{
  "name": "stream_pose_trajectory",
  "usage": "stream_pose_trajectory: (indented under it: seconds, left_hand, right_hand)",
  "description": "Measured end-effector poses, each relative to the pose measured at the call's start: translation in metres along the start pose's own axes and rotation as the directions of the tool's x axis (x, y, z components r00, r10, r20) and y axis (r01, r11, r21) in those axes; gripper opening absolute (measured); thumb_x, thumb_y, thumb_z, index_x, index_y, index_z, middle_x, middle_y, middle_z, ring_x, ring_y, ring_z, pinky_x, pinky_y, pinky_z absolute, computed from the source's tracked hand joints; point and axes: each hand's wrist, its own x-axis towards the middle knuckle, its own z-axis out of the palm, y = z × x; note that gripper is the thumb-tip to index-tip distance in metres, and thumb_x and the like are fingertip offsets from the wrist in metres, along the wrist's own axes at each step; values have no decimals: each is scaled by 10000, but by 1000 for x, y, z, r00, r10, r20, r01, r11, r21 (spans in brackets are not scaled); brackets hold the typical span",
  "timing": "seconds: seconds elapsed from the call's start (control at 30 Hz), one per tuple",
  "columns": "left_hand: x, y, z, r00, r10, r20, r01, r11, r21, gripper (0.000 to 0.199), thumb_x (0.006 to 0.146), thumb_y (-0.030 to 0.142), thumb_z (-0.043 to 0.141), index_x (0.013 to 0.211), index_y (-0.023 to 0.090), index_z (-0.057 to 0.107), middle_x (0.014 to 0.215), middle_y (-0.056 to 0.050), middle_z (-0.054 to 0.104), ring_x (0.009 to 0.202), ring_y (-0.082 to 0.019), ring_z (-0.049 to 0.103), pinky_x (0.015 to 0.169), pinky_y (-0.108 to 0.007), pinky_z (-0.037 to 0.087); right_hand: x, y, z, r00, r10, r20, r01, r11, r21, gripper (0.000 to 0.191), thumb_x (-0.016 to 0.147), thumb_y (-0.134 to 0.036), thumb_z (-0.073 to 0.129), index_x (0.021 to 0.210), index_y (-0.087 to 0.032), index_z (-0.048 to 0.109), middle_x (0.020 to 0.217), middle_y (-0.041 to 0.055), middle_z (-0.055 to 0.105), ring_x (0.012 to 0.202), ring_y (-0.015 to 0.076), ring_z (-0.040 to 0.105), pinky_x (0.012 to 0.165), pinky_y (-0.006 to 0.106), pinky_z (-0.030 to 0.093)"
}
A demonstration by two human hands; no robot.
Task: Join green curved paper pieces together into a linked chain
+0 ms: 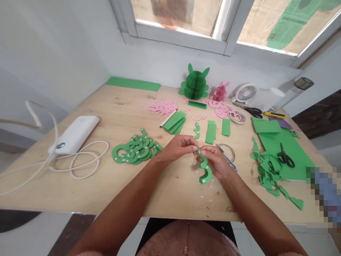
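Observation:
Between my hands is a stack of wavy green paper cutouts (204, 170) with small white tape bits on its face. My left hand (181, 147) pinches its top end. My right hand (214, 160) closes on the same stack from the right, just below. Beyond my fingers lies another scalloped green cutout (196, 131) with white bits. To the left is a heap of curved green cutouts (135, 147), also dotted with white. Beside my right hand rest a blue cutter (230, 163) and a tape roll (228, 151), partly hidden. Tiny white scraps lie under the stack.
Green scraps (269, 170) and black scissors (286, 158) lie right, on green sheets (295, 153). At the back stand a green honeycomb paper figure (195, 85), a pink one (220, 91) and a white fan (245, 93). A power bank (77, 134) with a looping cable is left.

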Motion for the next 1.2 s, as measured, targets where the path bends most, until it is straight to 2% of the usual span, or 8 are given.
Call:
stream_pose_trajectory:
  seconds: [0.2, 0.5, 0.77, 0.87, 1.07, 1.2]
  left_hand:
    - [1, -3, 0, 999, -20, -42, 19, 1000, -8, 125, 737, 242, 649, 742, 117, 643, 639, -12, 628, 620, -105, 564, 634, -228, 413]
    - [1, -5, -2, 999, -49, -12, 48, 997, -56, 146, 730, 265, 659, 759, 123, 644, 649, -3, 622, 629, -100, 563, 647, -222, 411]
    - [3, -6, -2, 999, 5, -40, -6, 1000, -24, 162, 766, 278, 615, 809, 127, 657, 668, -11, 623, 658, -104, 559, 684, -233, 413]
    - [4, -6, 0, 996, -10, -91, 10, 1000, -4, 176, 759, 287, 618, 828, 129, 655, 654, -12, 626, 645, -105, 558, 671, -232, 414]
    - [6, -8, 6, 984, -82, -158, 89, 995, 41, 186, 688, 296, 674, 675, 126, 603, 560, 7, 593, 555, -98, 542, 574, -216, 389]
    - [7, -11, 4, 977, -57, -206, 73, 995, 73, 207, 654, 309, 696, 645, 127, 597, 534, 19, 571, 519, -84, 501, 534, -207, 358]
  right_hand:
    - [1, 0, 1, 1000, -14, -15, 14, 1000, -2, 170, 637, -305, 736, 650, -151, 665, 657, 13, 611, 533, 90, 490, 490, 209, 392]
    - [2, 0, 1, 999, 3, -32, -2, 1000, 27, 184, 585, -298, 777, 616, -152, 668, 626, -3, 625, 529, 79, 504, 514, 203, 381]
    - [4, 2, 0, 993, -51, -103, 49, 999, -24, 187, 581, -308, 775, 611, -158, 668, 530, -20, 596, 492, 77, 479, 499, 206, 355]
    - [7, 5, -4, 988, -86, -130, 78, 995, -70, 178, 603, -312, 760, 629, -159, 672, 542, -16, 601, 502, 84, 485, 508, 214, 358]
    - [12, 15, -11, 976, -182, -121, 152, 963, -224, 156, 670, -310, 712, 662, -159, 673, 592, -6, 626, 537, 94, 506, 540, 222, 371]
    - [12, 17, -11, 969, -204, -141, 155, 942, -297, 190, 705, -351, 678, 684, -162, 660, 611, -6, 622, 529, 95, 500, 520, 223, 379]
